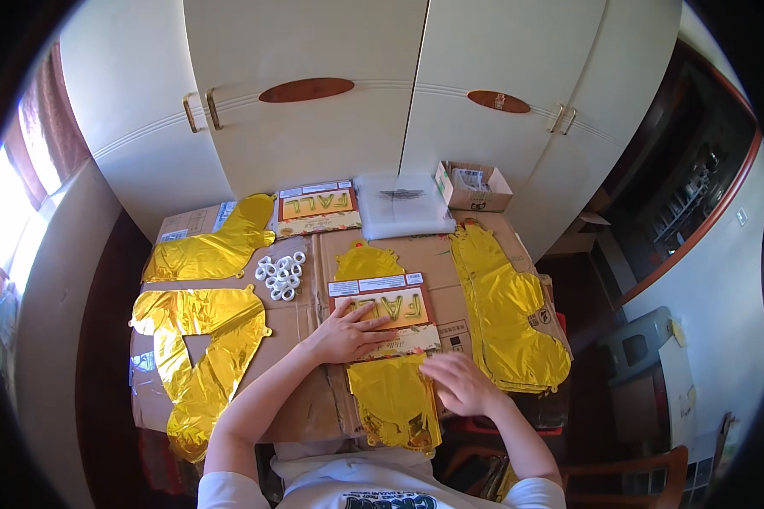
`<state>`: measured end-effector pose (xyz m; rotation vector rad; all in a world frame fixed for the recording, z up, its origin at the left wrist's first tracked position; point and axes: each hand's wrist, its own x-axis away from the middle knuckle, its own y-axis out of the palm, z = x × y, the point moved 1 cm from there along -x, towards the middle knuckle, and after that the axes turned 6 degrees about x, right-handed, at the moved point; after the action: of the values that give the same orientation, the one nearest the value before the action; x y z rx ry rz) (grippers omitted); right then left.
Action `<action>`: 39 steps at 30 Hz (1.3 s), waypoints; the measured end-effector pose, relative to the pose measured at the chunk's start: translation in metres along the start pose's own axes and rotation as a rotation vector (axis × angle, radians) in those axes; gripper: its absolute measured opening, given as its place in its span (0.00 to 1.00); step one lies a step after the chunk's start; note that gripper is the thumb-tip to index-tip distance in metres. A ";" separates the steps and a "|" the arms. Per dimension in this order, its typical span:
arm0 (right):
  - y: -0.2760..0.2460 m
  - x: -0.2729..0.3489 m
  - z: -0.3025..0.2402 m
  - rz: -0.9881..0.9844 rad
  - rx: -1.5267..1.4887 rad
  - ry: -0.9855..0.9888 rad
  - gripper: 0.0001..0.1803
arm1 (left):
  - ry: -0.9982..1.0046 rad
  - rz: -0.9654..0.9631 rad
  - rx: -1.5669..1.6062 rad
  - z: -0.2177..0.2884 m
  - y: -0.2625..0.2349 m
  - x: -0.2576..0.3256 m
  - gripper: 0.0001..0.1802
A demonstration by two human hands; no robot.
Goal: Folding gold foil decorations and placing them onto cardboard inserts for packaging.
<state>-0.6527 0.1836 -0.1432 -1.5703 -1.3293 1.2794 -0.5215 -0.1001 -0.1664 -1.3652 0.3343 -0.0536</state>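
- A flat, shiny gold foil balloon piece [390,394] lies at the middle of the cardboard-covered bench [323,411], showing beyond and nearer than a thin rectangular orange-bordered card with pictured green letters [412,316].
- The left hand [355,333] lies flat on the card, fingers spread, its grip wide and closed around nothing.
- The right hand [460,383] has loosely bent fingers at the foil's right edge; whether its grip pinches the foil, I cannot tell.
- The foil should be light, limp and slippery, easily creased; best taken by its edges, with a flat palm steadying the middle.
- The card looks stiffer yet bendable; its side edges should suit fingertips.
- The foil's long axis runs from the person toward the cabinets.
- The card lies crosswise, its white strip facing away, its flowered cream band toward the person.
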 end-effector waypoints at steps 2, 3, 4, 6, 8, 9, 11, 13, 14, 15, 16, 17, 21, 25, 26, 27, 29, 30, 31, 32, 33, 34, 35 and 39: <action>-0.007 0.025 -0.014 -0.146 0.052 -0.028 0.41 | 0.006 0.016 -0.002 -0.001 0.002 0.001 0.23; -0.008 0.031 -0.023 -0.198 0.074 -0.005 0.43 | 0.008 0.024 -0.003 -0.002 0.003 0.002 0.22; -0.009 0.036 -0.032 -0.247 0.098 0.020 0.44 | 0.008 0.028 -0.003 -0.002 0.002 0.002 0.22; 0.000 0.044 -0.041 -0.294 0.167 0.048 0.44 | 0.009 0.036 -0.003 -0.001 0.001 0.002 0.22; 0.021 0.049 -0.039 -0.128 0.209 0.008 0.42 | 0.021 0.040 -0.015 -0.001 0.002 0.001 0.22; 0.029 0.051 -0.037 -0.046 0.229 -0.013 0.41 | 0.025 0.041 -0.021 -0.002 0.003 0.000 0.22; 0.026 0.041 -0.039 0.007 0.254 -0.038 0.34 | 0.009 0.016 0.016 -0.002 0.002 0.001 0.23; 0.022 0.031 -0.038 0.065 0.214 -0.076 0.29 | 0.003 0.007 0.027 -0.002 0.003 0.002 0.23; 0.022 0.027 -0.038 0.080 0.221 -0.093 0.26 | 0.004 0.010 0.019 -0.003 0.004 0.002 0.23; 0.022 0.023 -0.038 0.095 0.227 -0.109 0.23 | 0.004 0.013 0.010 -0.004 0.005 0.003 0.23; 0.021 0.020 -0.037 0.108 0.235 -0.124 0.20 | 0.008 0.021 0.004 -0.004 0.006 0.003 0.23; 0.020 0.016 -0.037 0.114 0.245 -0.138 0.19 | 0.012 0.029 -0.002 -0.005 0.007 0.002 0.23; 0.019 0.002 -0.029 0.128 0.266 -0.180 0.16 | 0.023 0.034 -0.011 -0.004 0.006 0.002 0.23; 0.017 -0.010 -0.023 0.160 0.151 -0.203 0.12 | 0.019 0.025 -0.005 -0.004 0.004 0.002 0.23; 0.018 -0.012 -0.021 0.161 0.117 -0.198 0.11 | 0.020 0.021 -0.004 -0.004 0.004 0.001 0.23; 0.019 -0.014 -0.018 0.162 0.083 -0.192 0.10 | 0.020 0.016 -0.003 -0.004 0.003 0.001 0.23; 0.020 -0.015 -0.017 0.154 0.044 -0.189 0.09 | 0.017 0.007 -0.011 -0.004 0.005 0.001 0.23; 0.021 -0.015 -0.017 0.147 0.041 -0.192 0.09 | 0.015 0.003 -0.015 -0.005 0.006 0.001 0.23; 0.021 -0.015 -0.017 0.138 0.036 -0.194 0.09 | 0.014 0.003 -0.016 -0.005 0.006 0.001 0.23; 0.022 -0.014 -0.017 0.136 0.035 -0.191 0.09 | 0.014 0.003 -0.017 -0.005 0.005 0.001 0.23; 0.023 -0.014 -0.017 0.134 0.033 -0.188 0.09 | 0.013 0.003 -0.018 -0.005 0.005 0.001 0.24; 0.024 -0.013 -0.017 0.132 0.032 -0.184 0.09 | 0.009 -0.005 -0.016 -0.005 0.004 0.001 0.24; 0.024 -0.013 -0.017 0.130 0.026 -0.181 0.10 | 0.004 -0.013 -0.013 -0.005 0.003 0.000 0.24; 0.027 -0.012 -0.015 0.140 -0.028 -0.160 0.11 | -0.005 -0.026 -0.015 -0.006 0.003 0.001 0.24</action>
<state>-0.6304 0.1669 -0.1611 -1.6330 -1.3593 1.5047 -0.5223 -0.1056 -0.1709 -1.3849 0.3138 -0.0695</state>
